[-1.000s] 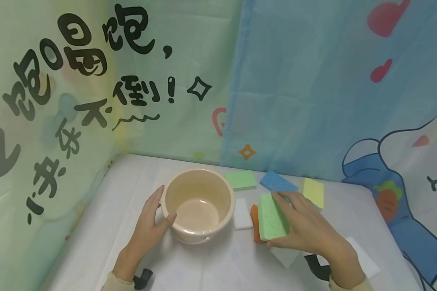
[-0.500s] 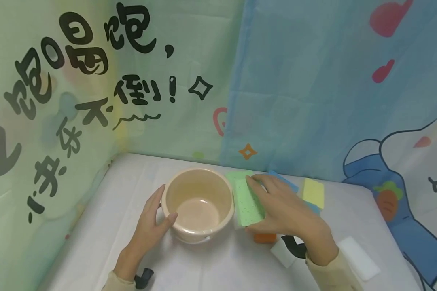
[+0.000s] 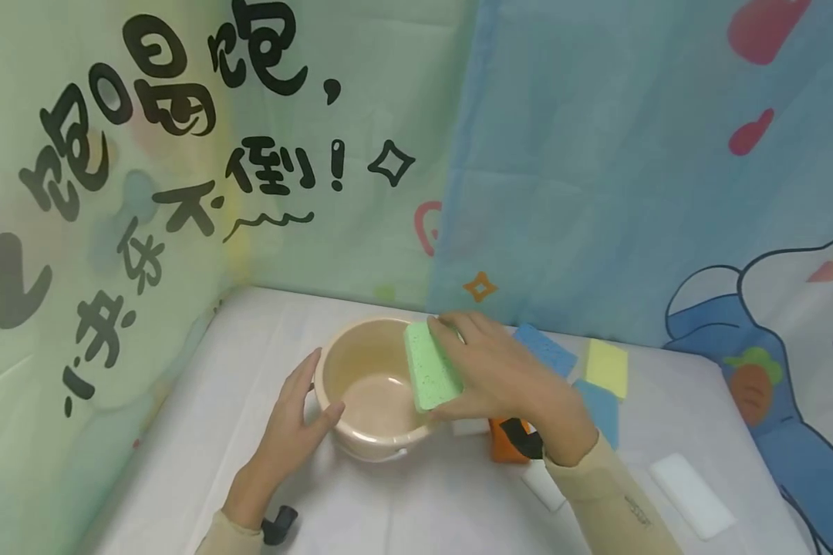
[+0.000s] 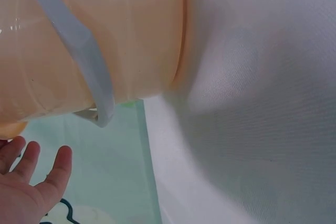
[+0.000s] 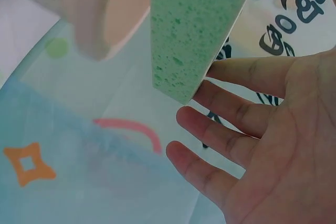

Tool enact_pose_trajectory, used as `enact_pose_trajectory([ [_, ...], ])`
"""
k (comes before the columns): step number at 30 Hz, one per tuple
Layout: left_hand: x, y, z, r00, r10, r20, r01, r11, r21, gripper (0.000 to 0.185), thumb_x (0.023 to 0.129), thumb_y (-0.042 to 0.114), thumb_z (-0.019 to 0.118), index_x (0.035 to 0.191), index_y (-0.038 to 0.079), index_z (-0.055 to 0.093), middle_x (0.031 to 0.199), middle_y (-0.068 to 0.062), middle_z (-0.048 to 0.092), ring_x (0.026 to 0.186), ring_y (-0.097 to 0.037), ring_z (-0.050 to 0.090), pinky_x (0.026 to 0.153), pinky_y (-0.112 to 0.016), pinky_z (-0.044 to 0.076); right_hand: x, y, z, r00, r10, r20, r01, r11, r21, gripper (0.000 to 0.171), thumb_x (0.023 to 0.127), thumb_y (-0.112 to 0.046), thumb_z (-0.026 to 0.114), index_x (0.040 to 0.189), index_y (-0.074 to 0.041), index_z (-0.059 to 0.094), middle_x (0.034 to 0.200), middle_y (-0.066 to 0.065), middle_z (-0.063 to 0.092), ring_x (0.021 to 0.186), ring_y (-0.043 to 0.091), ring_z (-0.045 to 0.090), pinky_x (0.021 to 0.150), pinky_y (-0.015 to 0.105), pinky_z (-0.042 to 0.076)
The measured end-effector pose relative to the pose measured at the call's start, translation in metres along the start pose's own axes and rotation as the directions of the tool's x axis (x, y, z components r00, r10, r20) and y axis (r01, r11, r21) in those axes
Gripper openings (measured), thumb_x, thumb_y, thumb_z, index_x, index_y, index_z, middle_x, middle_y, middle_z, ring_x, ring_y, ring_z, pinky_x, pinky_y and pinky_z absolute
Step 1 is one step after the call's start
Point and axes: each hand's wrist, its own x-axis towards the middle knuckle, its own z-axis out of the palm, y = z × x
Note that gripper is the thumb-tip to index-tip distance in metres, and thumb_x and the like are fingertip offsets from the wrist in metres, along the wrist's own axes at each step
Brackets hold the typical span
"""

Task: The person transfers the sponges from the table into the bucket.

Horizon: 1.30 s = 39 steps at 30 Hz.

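A beige plastic bucket (image 3: 371,385) with a grey handle (image 4: 79,51) stands on the white-covered table (image 3: 264,339). My left hand (image 3: 304,408) rests flat against its left wall, fingers straight, thumb near the rim. In the left wrist view the fingers (image 4: 31,182) lie beside the bucket wall (image 4: 131,40). My right hand (image 3: 451,362) holds a green sponge (image 3: 430,368) on edge over the bucket's right rim, fingers on top and thumb below. The right wrist view has the green sponge (image 5: 197,30) at my fingertips (image 5: 220,124), with the bucket (image 5: 110,14) behind it.
To the right of the bucket lie a blue sponge (image 3: 544,348), a yellow sponge (image 3: 607,368), a second blue one (image 3: 600,412), an orange one (image 3: 507,445) and white blocks (image 3: 690,493) (image 3: 544,482). Printed cloth walls stand at the back and left.
My right hand has lifted the green sponge from the pile and carried it left, from beside the bucket to over its right rim. The left hand has stayed on the bucket.
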Motion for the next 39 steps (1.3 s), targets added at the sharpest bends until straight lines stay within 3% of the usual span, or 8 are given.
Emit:
enact_pose_trajectory([
  [8, 0.001, 0.001, 0.000, 1.000, -0.020, 0.008, 0.020, 1.000, 0.000, 0.080, 0.094, 0.029, 0.067, 0.159, 0.010, 0.025, 0.161, -0.010, 0.029, 0.145, -0.028, 0.028, 0.112, -0.049, 0.038, 0.030, -0.010, 0.007, 0.997, -0.024, 0.069, 0.024, 1.000, 0.010, 0.113, 0.069, -0.064, 0.079, 0.151, 0.002, 0.039, 0.143, 0.018, 0.045, 0.132, 0.035, 0.040, 0.112, 0.048, 0.035],
  [20, 0.001, 0.003, 0.000, 1.000, -0.020, -0.001, 0.020, 1.000, -0.002, 0.079, 0.093, 0.026, 0.068, 0.158, 0.005, 0.027, 0.160, -0.010, 0.030, 0.145, -0.027, 0.029, 0.111, -0.048, 0.039, 0.058, -0.033, 0.041, 0.979, -0.019, 0.201, 0.035, 0.996, -0.076, 0.109, 0.070, -0.068, 0.071, 0.149, 0.000, 0.041, 0.149, 0.014, 0.041, 0.134, 0.032, 0.039, 0.109, 0.044, 0.039],
  [29, 0.000, -0.002, 0.000, 1.000, 0.020, -0.011, -0.020, 1.000, 0.017, 0.079, 0.093, 0.023, 0.068, 0.159, 0.009, 0.026, 0.160, -0.011, 0.031, 0.144, -0.029, 0.031, 0.108, -0.051, 0.041, 0.062, -0.035, 0.057, 0.963, -0.002, 0.271, 0.042, 0.989, -0.141, 0.110, 0.073, -0.072, 0.069, 0.150, 0.002, 0.041, 0.149, 0.017, 0.041, 0.142, 0.036, 0.030, 0.121, 0.045, 0.019],
  [34, 0.000, -0.001, 0.000, 1.000, 0.023, -0.014, -0.023, 1.000, 0.009, 0.080, 0.093, 0.023, 0.068, 0.159, 0.010, 0.026, 0.160, -0.010, 0.031, 0.144, -0.028, 0.030, 0.108, -0.051, 0.041, 0.065, -0.037, 0.061, 0.955, -0.003, 0.296, 0.061, 0.981, -0.187, 0.107, 0.075, -0.074, 0.065, 0.149, 0.001, 0.043, 0.143, 0.016, 0.047, 0.137, 0.034, 0.037, 0.118, 0.047, 0.025],
  [39, 0.000, 0.000, 0.000, 1.000, 0.010, -0.004, -0.010, 1.000, -0.003, 0.081, 0.093, 0.023, 0.068, 0.160, 0.014, 0.025, 0.160, -0.012, 0.031, 0.145, -0.025, 0.029, 0.110, -0.048, 0.040, 0.066, -0.040, 0.067, 0.946, 0.000, 0.325, 0.058, 0.984, -0.170, 0.106, 0.076, -0.075, 0.065, 0.147, 0.001, 0.045, 0.136, 0.014, 0.051, 0.128, 0.031, 0.044, 0.113, 0.044, 0.033],
])
